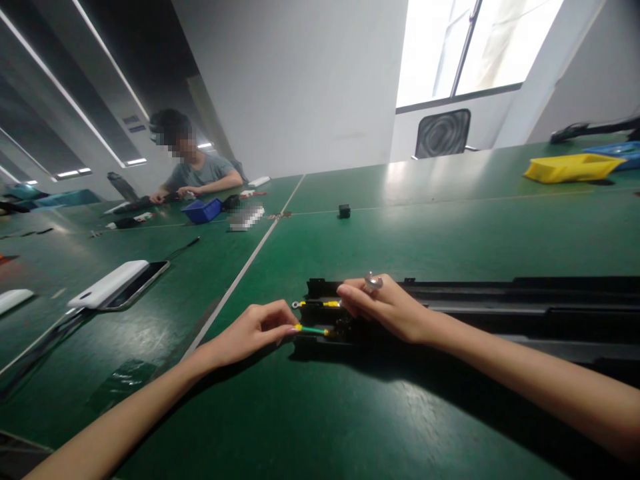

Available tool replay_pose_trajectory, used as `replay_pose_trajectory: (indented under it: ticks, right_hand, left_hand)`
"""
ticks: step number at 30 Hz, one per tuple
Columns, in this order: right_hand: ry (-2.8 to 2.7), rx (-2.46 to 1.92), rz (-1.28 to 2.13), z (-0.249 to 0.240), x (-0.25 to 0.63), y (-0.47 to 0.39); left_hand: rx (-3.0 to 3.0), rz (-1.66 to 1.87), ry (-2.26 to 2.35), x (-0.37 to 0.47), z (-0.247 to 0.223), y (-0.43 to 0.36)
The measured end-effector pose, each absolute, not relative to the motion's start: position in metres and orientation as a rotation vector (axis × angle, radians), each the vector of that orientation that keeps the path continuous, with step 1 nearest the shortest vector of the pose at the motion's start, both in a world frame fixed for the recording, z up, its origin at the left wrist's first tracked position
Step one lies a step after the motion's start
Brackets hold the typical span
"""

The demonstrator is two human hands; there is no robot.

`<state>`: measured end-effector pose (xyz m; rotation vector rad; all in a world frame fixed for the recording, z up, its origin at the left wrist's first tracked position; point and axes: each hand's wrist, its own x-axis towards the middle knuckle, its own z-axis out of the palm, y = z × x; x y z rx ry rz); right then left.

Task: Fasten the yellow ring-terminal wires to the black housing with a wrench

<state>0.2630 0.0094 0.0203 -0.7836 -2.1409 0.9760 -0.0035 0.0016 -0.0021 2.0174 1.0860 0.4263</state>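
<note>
My left hand (265, 328) is closed in a pinch on the yellow end of a short green wire (315, 331). The wire's other end reaches into a long black channel-shaped housing (500, 293) lying on the table. Over the near part of this housing, my right hand (385, 307) has its fingers curled together; what they hold, if anything, is hidden. A shiny silver piece (373, 283), which looks like a ring, sits on a right finger. Between the hands, a yellow-and-black wire with a ring terminal (296, 305) pokes from the housing's end.
The green table (240, 413) carries a small black block (345, 211) ahead, and a yellow tray (573, 168) at far right. At left lie a white power bank (110, 283) and a phone (143, 285). Across the table, a person (200, 170) works beside a blue bin (203, 210).
</note>
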Motion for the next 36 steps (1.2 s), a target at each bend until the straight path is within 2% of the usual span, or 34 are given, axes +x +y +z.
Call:
replay_pose_trajectory:
  ticks: [36]
  right_hand:
    - [-2.13,-0.809,0.993,0.0216,0.2631,0.0084]
  left_hand:
    - [2.009,0.404,1.086,-0.004,-0.0023,0.0015]
